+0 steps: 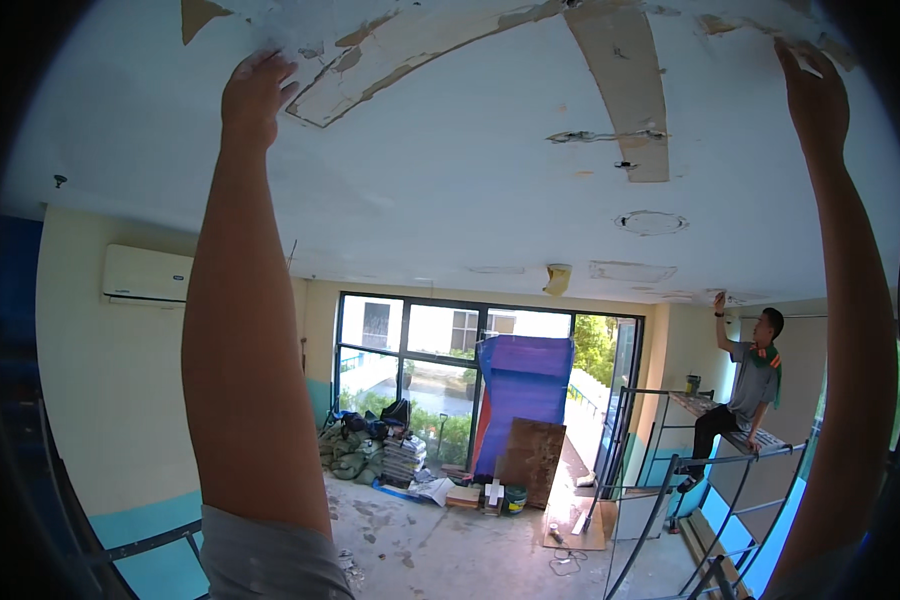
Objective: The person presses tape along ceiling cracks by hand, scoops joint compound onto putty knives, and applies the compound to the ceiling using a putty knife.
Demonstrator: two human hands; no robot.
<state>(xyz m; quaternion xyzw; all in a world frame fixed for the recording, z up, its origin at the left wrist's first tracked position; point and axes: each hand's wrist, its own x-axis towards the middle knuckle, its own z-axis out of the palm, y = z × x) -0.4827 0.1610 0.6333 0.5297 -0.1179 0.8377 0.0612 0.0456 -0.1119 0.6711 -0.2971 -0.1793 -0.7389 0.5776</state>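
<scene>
Both my arms reach up to the white ceiling (pixel 450 190). My left hand (pixel 254 100) is at its surface at the upper left, fingers apart, beside the end of a long cut strip with torn, peeling edges (pixel 370 75). Its fingertips are partly lost in a pale blur, and I see no tool in it. At the upper right, my right hand (pixel 816 100) has its fingers spread against the ceiling, near a patch of flaking brown board (pixel 838 50). Between the hands a bare tan strip (pixel 620 85) runs across the ceiling, with a ragged crack near its far end.
At the right, another person (pixel 755 370) sits on a metal scaffold (pixel 740 455), one hand raised to the ceiling. Filled sacks (pixel 405 460), a brown board (pixel 532 460) and a bucket (pixel 514 499) stand by the glass front. An air conditioner (pixel 145 273) hangs on the left wall.
</scene>
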